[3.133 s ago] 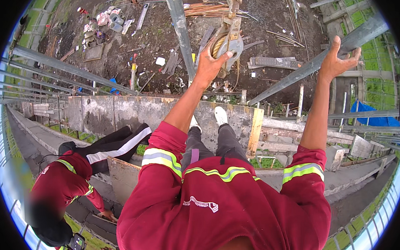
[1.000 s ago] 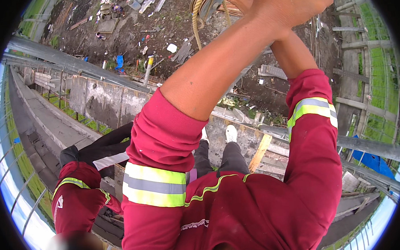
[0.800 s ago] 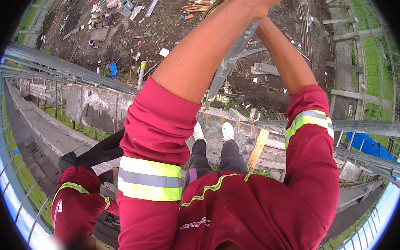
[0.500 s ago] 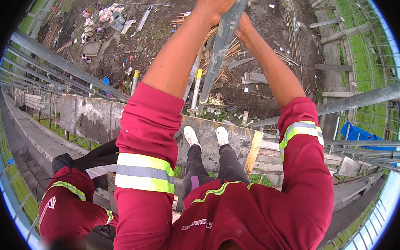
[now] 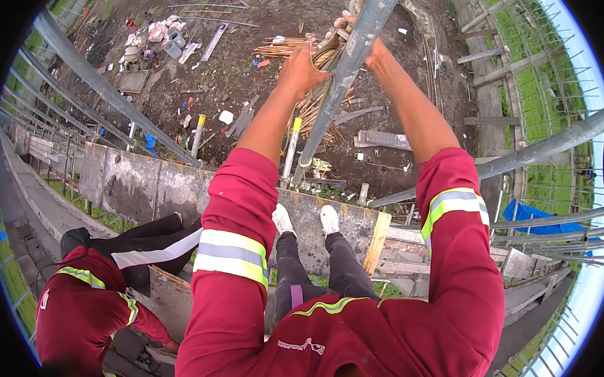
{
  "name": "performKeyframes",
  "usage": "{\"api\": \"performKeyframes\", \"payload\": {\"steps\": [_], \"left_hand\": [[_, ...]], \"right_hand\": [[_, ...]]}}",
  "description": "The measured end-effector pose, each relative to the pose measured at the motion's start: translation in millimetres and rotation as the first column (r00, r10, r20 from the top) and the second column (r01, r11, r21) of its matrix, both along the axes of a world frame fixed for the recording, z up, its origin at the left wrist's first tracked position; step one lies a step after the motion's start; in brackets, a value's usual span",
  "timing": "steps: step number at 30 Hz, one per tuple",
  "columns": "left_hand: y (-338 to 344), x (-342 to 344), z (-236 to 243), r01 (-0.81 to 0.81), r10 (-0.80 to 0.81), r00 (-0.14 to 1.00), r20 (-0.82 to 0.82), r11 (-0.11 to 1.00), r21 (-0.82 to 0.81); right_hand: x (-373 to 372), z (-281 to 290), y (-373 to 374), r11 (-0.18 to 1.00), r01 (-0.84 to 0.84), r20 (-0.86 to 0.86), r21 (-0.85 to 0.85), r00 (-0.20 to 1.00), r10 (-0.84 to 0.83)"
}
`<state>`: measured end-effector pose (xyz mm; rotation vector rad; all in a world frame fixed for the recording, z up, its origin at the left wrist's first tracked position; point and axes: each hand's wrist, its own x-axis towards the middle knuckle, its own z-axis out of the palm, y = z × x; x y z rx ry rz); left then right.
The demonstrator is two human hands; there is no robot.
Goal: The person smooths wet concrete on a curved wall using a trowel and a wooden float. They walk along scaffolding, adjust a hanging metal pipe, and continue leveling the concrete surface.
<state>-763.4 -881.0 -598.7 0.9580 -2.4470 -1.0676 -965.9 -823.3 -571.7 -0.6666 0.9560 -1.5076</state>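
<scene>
A grey metal pole (image 5: 351,68) slants up in front of me, its foot near the edge of the concrete ledge. Beside it hangs a coil of tan, twisted rope (image 5: 328,55), partly hidden by the pole. My left hand (image 5: 302,74) is at the rope's left side, thumb stretched away from the fingers, and holds nothing I can see. From the right, my right hand (image 5: 375,52) reaches behind the pole. Its fingertips show on the pole's left side, curled over the top of the rope; the palm is hidden.
My shoes stand on the narrow concrete ledge (image 5: 334,241). Far below lies muddy ground with timber (image 5: 286,48) and rubble. A short yellow-topped pipe (image 5: 291,148) rises beside the pole. Other metal pipes (image 5: 549,147) slope on both sides. A co-worker (image 5: 85,312) in red bends at the lower left.
My hands have come down and nearer along the pole. The left hand has moved off the pole to the rope. The co-worker has shifted slightly, one arm now reaching right.
</scene>
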Motion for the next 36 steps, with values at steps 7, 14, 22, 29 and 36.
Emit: {"api": "performKeyframes", "payload": {"steps": [7,14,22,29,36], "left_hand": [[-14.8,-9.0,-26.5,0.167,-0.139,0.981,-0.138,0.963,0.213],[1.3,6.1,-49.1,0.263,-0.033,0.874,-0.484,0.871,0.415],[17.7,62.4,-101.5,0.104,0.269,0.853,-0.447,0.752,0.651],[8.4,128.0,-129.6,0.022,0.213,0.909,-0.359,0.834,0.552],[-24.3,109.8,-116.1,-0.005,0.245,0.913,-0.326,0.807,0.591]], "right_hand": [[9.8,-5.4,-0.6,0.997,-0.059,-0.011,0.044,0.998,0.059],[10.2,-14.0,-6.1,0.992,-0.021,-0.004,0.124,1.0,0.022],[37.0,60.7,27.3,0.836,0.445,-0.16,-0.322,0.845,-0.511],[30.0,156.8,5.2,0.696,0.56,-0.444,-0.45,0.536,-0.718],[32.5,153.1,0.6,0.656,0.615,-0.501,-0.437,0.439,-0.746]]}}
